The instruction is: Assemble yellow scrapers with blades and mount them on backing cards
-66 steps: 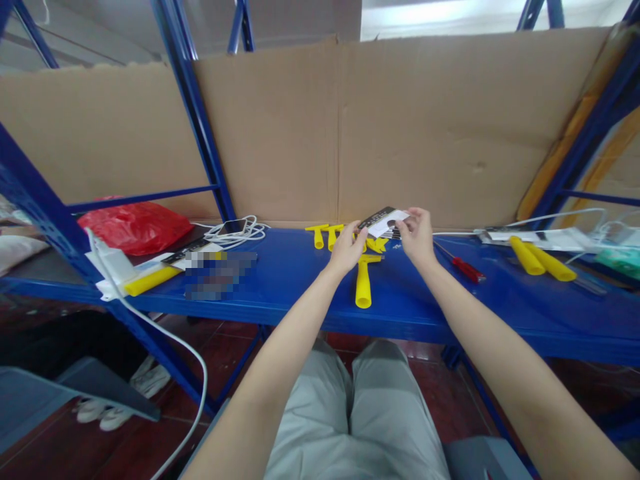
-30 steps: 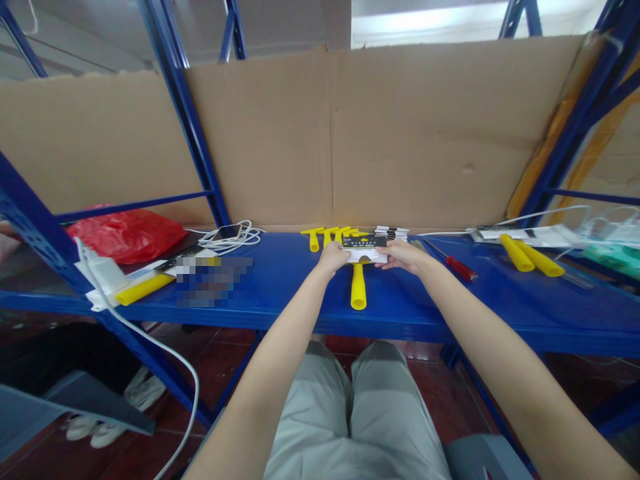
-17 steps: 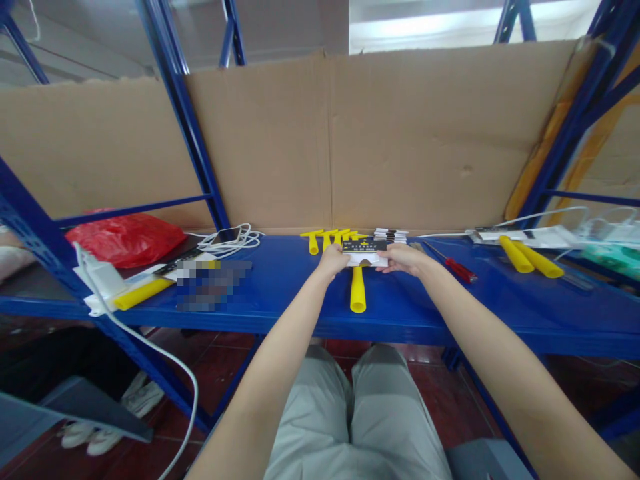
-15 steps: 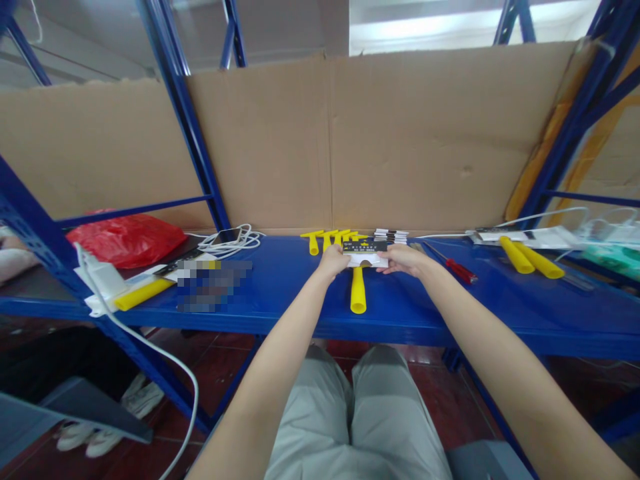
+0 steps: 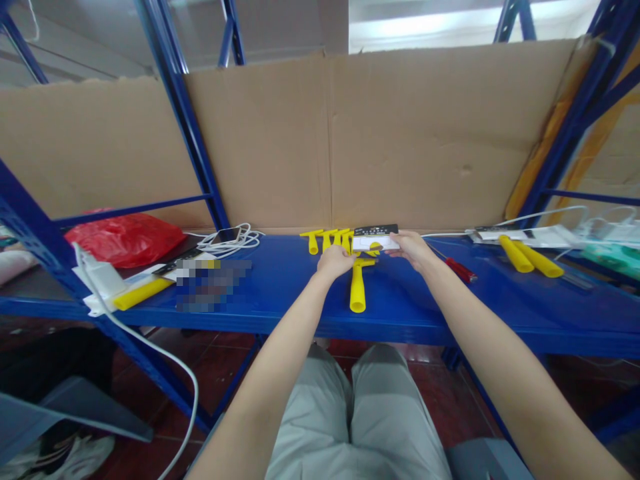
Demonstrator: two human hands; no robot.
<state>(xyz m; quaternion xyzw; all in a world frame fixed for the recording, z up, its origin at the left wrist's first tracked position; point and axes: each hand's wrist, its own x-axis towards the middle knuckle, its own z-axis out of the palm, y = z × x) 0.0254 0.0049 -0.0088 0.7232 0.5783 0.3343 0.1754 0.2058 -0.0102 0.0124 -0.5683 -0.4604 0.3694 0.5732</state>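
Observation:
A black-and-white printed card (image 5: pixel 376 241) is raised and tilted above the shelf, with my right hand (image 5: pixel 411 249) pinching its right edge. Below it, a yellow T-shaped handle (image 5: pixel 357 290) lies with its round open end towards me. My left hand (image 5: pixel 334 262) has its fingers closed at the left end of the handle's crosspiece, close under the card's lower left corner. Several similar yellow T-shaped pieces (image 5: pixel 313 243) lie in a row behind my left hand, some partly hidden by it and the card.
On the blue shelf (image 5: pixel 285 293), a red screwdriver (image 5: pixel 461 271) lies to the right. Farther right are two yellow-handled tools (image 5: pixel 517 255). At left are a red plastic bag (image 5: pixel 127 239), white cable (image 5: pixel 240 240) and another yellow-handled tool (image 5: pixel 143 294). Cardboard (image 5: pixel 400 140) stands behind.
The card has moved up and back off the yellow handle, exposing its crosspiece. My left hand has left the card and is now at the handle; my right hand still holds the card.

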